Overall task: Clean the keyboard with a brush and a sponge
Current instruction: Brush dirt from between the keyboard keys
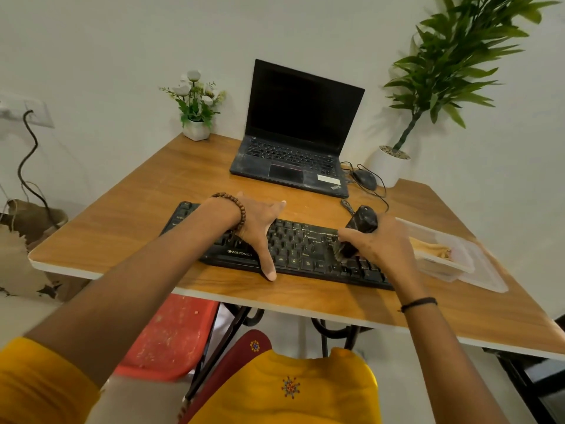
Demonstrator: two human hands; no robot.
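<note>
Head view: mid-brushing, judging by the pose. Over the right part of the keyboard [293, 249], right hand [382, 243] with fingers clamped round a dark brush [356, 237], bristles down on the keys. Left hand [256, 228] flat on the keyboard's left half, fingers straight and spread, steadying it. Pale dust on the keys, so brushing seemingly unfinished. Sponge step apparently not begun: yellowish piece [434, 249], probably the sponge, in a clear tray [477, 270] just right of the keyboard. Reads "ZEBRONICS" on the keyboard's front edge. ThinkPad logo, barely legible, on the laptop [293, 139] behind the keyboard.
</note>
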